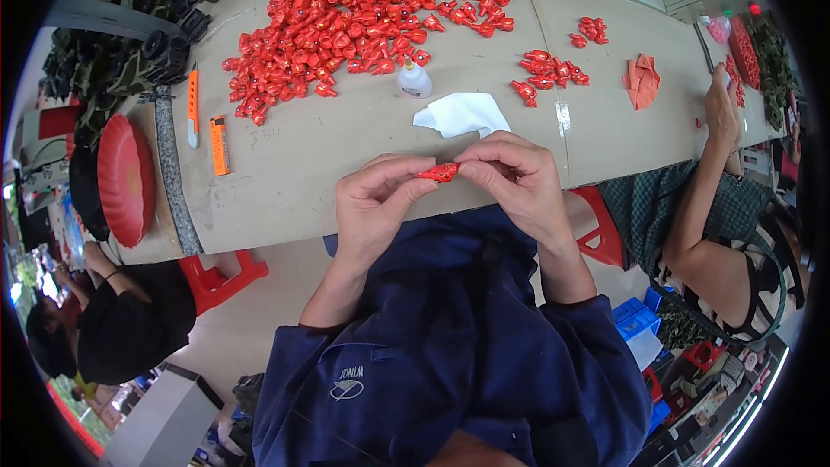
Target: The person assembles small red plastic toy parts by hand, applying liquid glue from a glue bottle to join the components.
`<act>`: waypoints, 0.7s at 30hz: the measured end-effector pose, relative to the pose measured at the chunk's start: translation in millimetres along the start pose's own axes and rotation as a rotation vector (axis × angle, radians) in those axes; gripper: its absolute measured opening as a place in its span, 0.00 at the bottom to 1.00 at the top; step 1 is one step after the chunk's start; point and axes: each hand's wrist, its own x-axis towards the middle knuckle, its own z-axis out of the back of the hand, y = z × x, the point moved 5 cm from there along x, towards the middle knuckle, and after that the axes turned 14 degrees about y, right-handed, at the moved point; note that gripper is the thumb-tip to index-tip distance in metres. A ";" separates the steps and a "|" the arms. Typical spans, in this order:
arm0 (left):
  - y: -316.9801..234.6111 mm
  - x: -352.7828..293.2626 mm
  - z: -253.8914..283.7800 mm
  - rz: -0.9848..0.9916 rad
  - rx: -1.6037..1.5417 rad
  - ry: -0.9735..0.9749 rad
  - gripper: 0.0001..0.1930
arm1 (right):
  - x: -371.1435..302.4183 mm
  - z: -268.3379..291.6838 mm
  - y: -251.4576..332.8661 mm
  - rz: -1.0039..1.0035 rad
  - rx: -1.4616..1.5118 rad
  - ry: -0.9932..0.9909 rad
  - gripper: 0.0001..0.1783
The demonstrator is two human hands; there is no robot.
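at frame centre, left hand (pixel 373 205) and right hand (pixel 521 183) are clamping fingers on one red toy piece (pixel 439 173); gentle pinching is probably helping.

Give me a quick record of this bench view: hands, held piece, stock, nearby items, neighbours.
Left hand: the person's left hand pinches one end of the held red piece
Right hand: the person's right hand pinches its other end
Main stock: large red pile, far side of table
Smaller groups: larger cluster and smaller cluster, right of the pile
Beyond hands: white cloth, small squeeze bottle
Left side: orange cutter, red scalloped dish
Right side: folded orange cloth
Neighbours: one co-worker's raised hand at right
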 end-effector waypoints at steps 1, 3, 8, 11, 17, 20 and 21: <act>1.6 -0.6 -0.1 0.000 -0.001 0.002 0.09 | -0.3 0.1 -0.7 0.000 -0.001 -0.002 0.06; 2.1 -2.4 1.2 -0.066 0.056 -0.005 0.08 | -0.8 -0.5 -1.0 0.034 0.023 0.012 0.06; -2.2 -2.5 0.6 -0.134 0.180 0.021 0.07 | -2.4 0.0 -0.8 0.083 -0.011 0.011 0.06; -2.4 -1.9 -0.9 -0.077 0.115 0.000 0.07 | -2.4 0.5 1.9 0.086 -0.043 0.006 0.06; 3.8 -0.2 -3.6 0.085 -0.053 -0.015 0.09 | -4.3 4.2 -1.3 -0.024 -0.033 0.020 0.05; 3.8 2.8 4.3 0.109 0.102 -0.044 0.10 | -3.2 17.8 -4.9 -0.001 0.004 -0.099 0.05; 2.6 5.6 10.3 0.098 0.255 -0.078 0.10 | -3.7 29.2 -7.0 0.018 0.010 -0.219 0.05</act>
